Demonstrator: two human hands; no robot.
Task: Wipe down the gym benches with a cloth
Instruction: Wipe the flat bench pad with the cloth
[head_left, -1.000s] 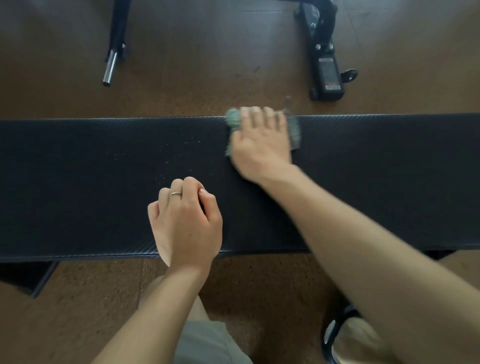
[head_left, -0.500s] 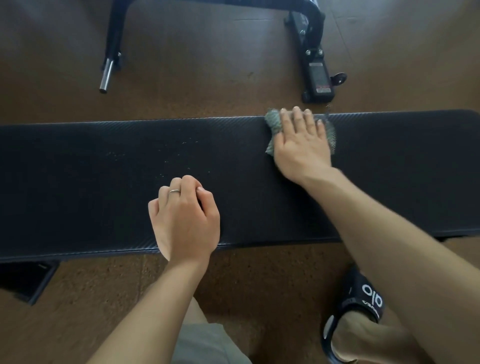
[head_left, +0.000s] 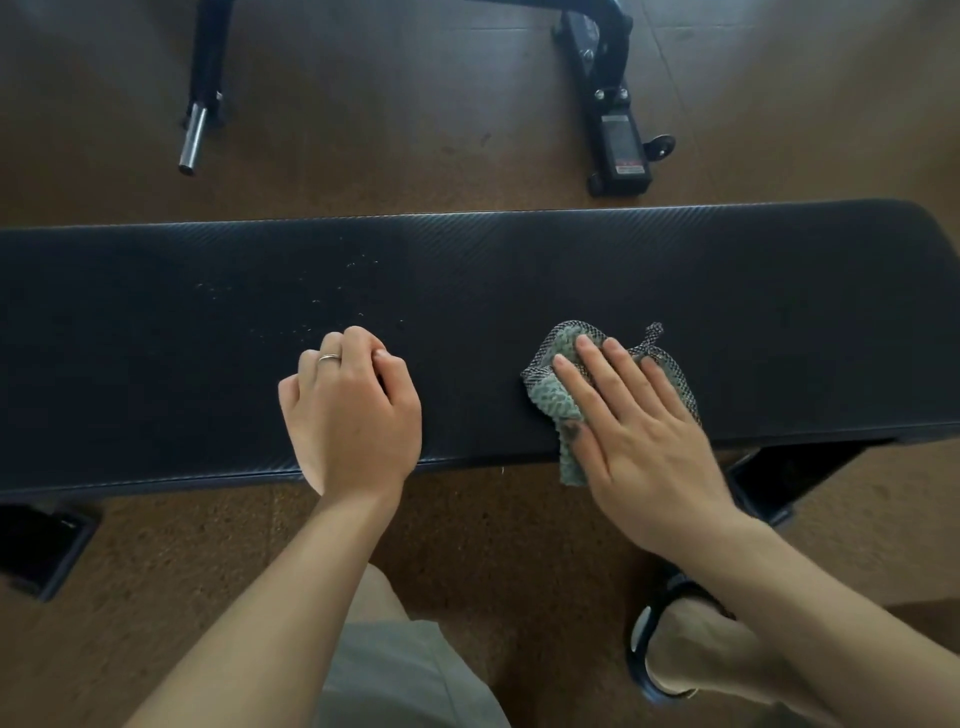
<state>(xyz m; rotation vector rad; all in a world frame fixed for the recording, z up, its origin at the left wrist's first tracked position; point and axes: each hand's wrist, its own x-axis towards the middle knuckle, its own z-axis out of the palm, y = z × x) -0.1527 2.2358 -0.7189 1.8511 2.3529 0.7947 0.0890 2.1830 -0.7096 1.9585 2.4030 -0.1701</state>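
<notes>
The right hand (head_left: 639, 431) lies flat, fingers straight, pressing a green patterned cloth (head_left: 558, 400) onto the black bench (head_left: 727, 312) near its front edge; one corner of the cloth hangs over that edge. The left hand (head_left: 350, 410) rests on the bench as a loose fist, apparently holding nothing. Pale specks (head_left: 311, 306) dot the pad just beyond it. Behind stands a black metal frame (head_left: 613, 130).

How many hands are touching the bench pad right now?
2. The left hand rests on the bench pad near its front edge, fingers curled; the right hand presses the cloth flat on it.
</notes>
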